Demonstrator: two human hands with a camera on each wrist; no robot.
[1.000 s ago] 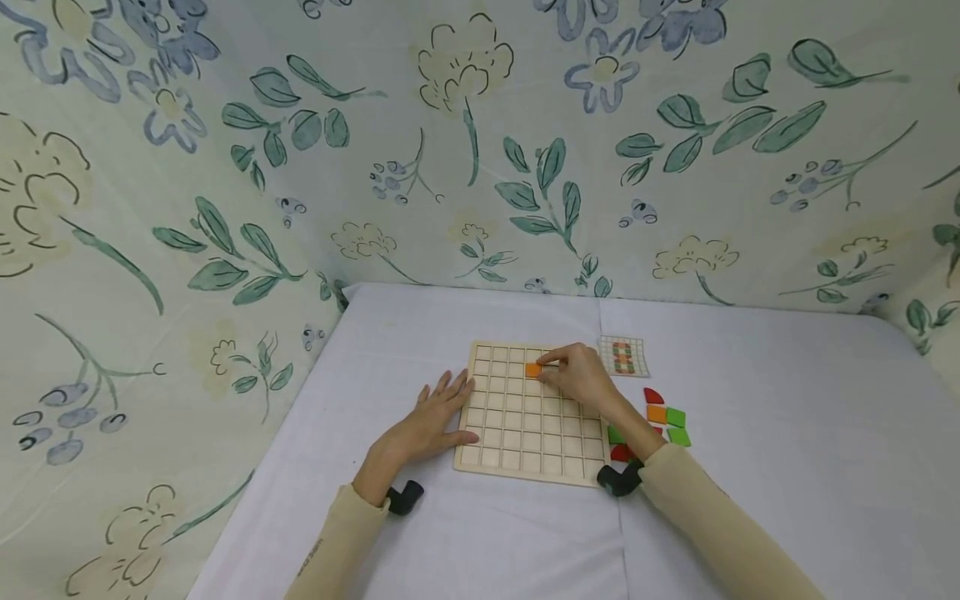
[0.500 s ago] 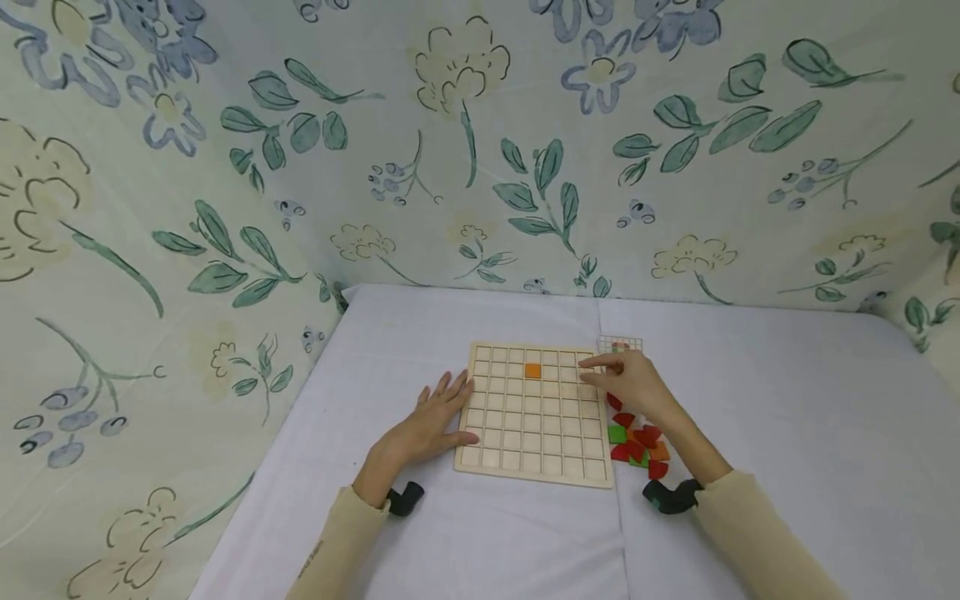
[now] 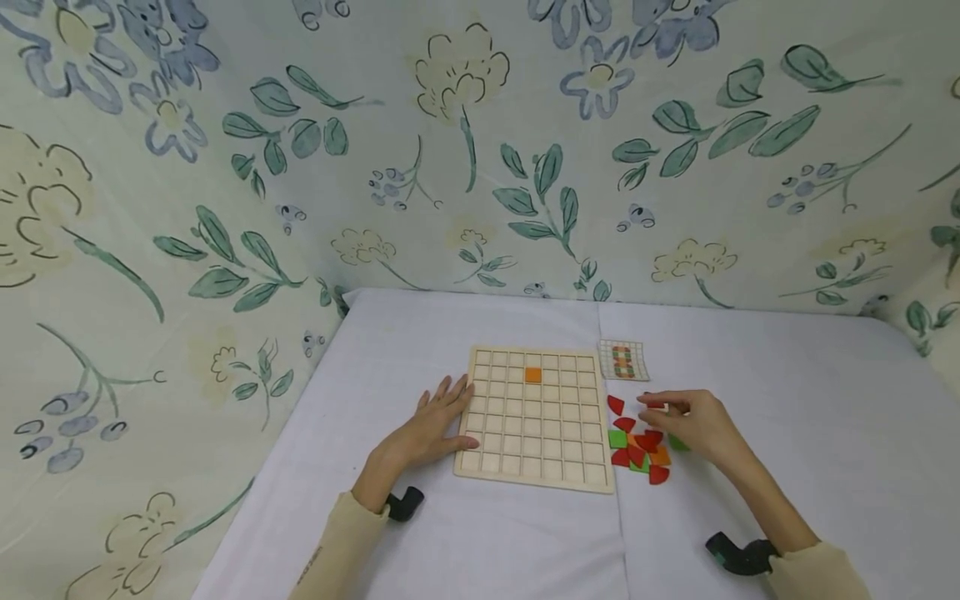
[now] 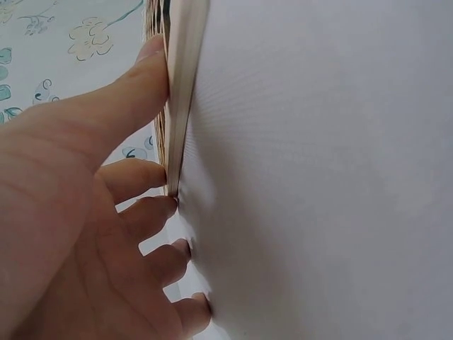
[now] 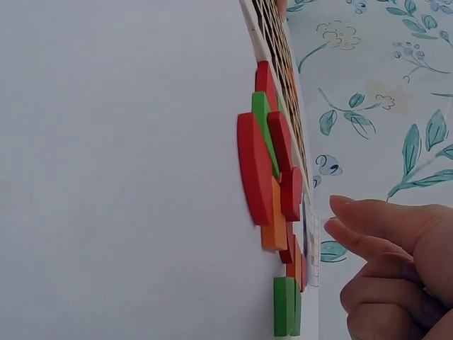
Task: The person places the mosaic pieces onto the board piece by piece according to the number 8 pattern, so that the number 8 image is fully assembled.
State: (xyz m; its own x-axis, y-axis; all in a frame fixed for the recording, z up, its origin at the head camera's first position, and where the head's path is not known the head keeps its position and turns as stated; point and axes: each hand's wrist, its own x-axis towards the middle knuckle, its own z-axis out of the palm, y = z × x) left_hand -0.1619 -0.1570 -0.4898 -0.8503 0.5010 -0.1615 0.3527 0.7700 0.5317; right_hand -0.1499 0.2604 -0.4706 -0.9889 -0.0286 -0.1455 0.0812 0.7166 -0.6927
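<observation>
A square wooden grid board [image 3: 537, 483] lies on the table, with one orange square tile [image 3: 533, 375] in a cell of its upper part. My left hand [image 3: 429, 421] rests at the board's left edge, fingers spread, thumb over the rim; the left wrist view shows this thumb [image 4: 141, 81] against the wooden side. My right hand [image 3: 693, 421] hovers over the pieces right of the board. Its thumb and index finger are extended and slightly apart, with nothing seen between them in the right wrist view. Below it lie red quarter-round pieces [image 3: 658, 475] and green tiles [image 3: 617, 439].
A small pattern card [image 3: 622, 361] lies flat beyond the board's upper right corner. Another orange tile [image 3: 661, 455] sits among the overlapping red and green pieces. White cloth [image 3: 450, 550] covers the table, and a floral curtain [image 3: 480, 167] stands behind and to the left.
My right hand has let go of the orange tile on the board and moved right and nearer, over the loose pieces. The left hand has stayed at the board's edge.
</observation>
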